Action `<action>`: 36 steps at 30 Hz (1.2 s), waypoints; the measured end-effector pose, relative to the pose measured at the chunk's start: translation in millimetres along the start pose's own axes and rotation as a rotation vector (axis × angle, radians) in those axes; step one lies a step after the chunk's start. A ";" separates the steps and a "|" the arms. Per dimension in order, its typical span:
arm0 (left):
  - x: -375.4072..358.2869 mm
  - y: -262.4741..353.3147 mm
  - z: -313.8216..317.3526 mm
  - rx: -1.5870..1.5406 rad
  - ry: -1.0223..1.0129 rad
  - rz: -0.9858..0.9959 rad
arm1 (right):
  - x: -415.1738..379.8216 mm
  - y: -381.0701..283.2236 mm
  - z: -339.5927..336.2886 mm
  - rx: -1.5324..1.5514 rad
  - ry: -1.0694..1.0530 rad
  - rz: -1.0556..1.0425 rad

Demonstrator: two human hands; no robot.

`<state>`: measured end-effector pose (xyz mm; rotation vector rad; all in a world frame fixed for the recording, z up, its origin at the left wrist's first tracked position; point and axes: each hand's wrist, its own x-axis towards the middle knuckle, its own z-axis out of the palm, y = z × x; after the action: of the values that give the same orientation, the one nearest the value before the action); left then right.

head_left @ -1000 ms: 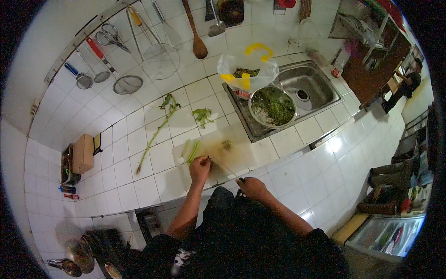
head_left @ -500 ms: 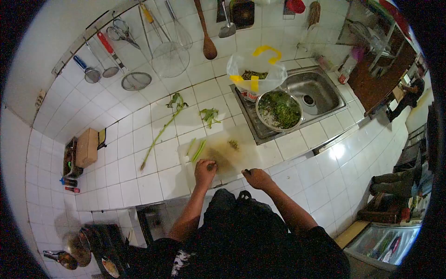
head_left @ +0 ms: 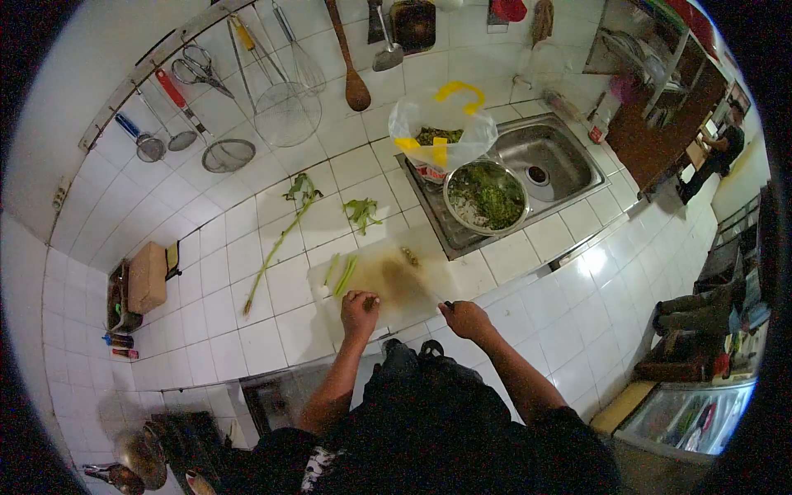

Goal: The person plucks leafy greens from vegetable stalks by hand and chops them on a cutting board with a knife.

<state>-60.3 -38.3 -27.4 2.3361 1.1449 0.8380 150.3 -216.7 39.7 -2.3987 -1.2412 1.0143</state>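
Note:
My right hand (head_left: 468, 319) grips the dark handle of a knife (head_left: 435, 294), whose blurred blade points up and left over the whitish cutting board (head_left: 392, 318). Near the board's front left, my left hand (head_left: 360, 315) is closed, fingertips pressed around a small dark thing that I cannot make out. Light green stalk pieces (head_left: 346, 275) lie on the board just beyond the left hand. A small heap of chopped bits (head_left: 409, 257) sits toward the far side, by a brownish wet stain.
Behind the board lie a long leafy stem (head_left: 276, 247) and loose green leaves (head_left: 361, 214). A metal bowl of chopped greens (head_left: 487, 196) and a plastic bag (head_left: 444, 124) stand beside the sink (head_left: 549, 157). Strainers (head_left: 228, 155) hang on the wall. Another person (head_left: 716, 153) stands far right.
The view has shifted slightly, so the counter things appear a little further left. Both hands stay at the board, the left closed and the right still on the knife.

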 end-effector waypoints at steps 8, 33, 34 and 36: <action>-2.9 -7.4 -9.2 0.095 -0.109 -0.039 | -22.3 -14.3 10.4 0.168 -0.060 -0.086; 63.8 -7.7 -35.9 0.342 -0.131 -0.174 | -17.6 -21.2 -4.9 0.302 0.016 0.068; 65.0 -1.2 -38.9 0.377 -0.157 -0.213 | -18.1 -22.1 -11.3 0.293 -0.033 0.110; 63.4 -2.1 -34.4 0.395 -0.139 -0.161 | -10.8 -10.4 -9.5 0.294 -0.013 0.085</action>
<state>-53.9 17.4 18.0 2.5142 1.5251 0.4127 146.2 -218.2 56.9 -2.2343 -0.9262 1.1498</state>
